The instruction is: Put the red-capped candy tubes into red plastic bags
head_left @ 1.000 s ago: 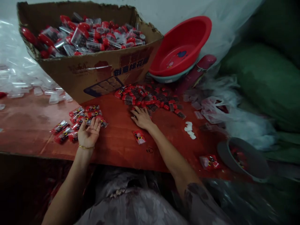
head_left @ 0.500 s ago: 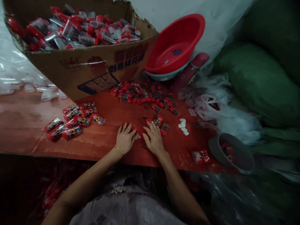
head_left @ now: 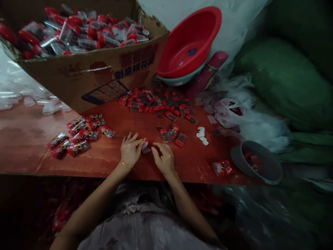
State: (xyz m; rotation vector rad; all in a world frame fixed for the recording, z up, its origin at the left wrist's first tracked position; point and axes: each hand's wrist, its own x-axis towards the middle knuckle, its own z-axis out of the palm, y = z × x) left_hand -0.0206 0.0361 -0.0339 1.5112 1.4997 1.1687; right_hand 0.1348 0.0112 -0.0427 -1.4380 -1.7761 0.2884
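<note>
Between my hands is a small red-and-clear plastic packet (head_left: 146, 146), held just over the red-brown table top. My left hand (head_left: 130, 151), with a gold bangle at the wrist, pinches its left side between thumb and forefinger. At its right edge, the thumb and forefinger of my right hand (head_left: 163, 159) close on the clear film; the exact grip is small and blurred. Beyond my right hand lie a few small containers of dark beads with red caps (head_left: 180, 140), one of them in a printed red wrapper (head_left: 173, 131). To the left rests a group of wrapped packets (head_left: 87, 134).
A cardboard box (head_left: 104, 78) full of red-capped tubes stands at the back left. Behind lie a pile of bead containers (head_left: 153, 102), a red basin (head_left: 187, 45) and a flask (head_left: 208, 74). White pieces (head_left: 202, 135), another packet (head_left: 222, 168) and a grey bowl (head_left: 238, 158) are to the right.
My right hand has drawn back from the bead containers, uncovering them, and meets the small packet. My left hand has its fingers closed on that packet. The view has shifted slightly.
</note>
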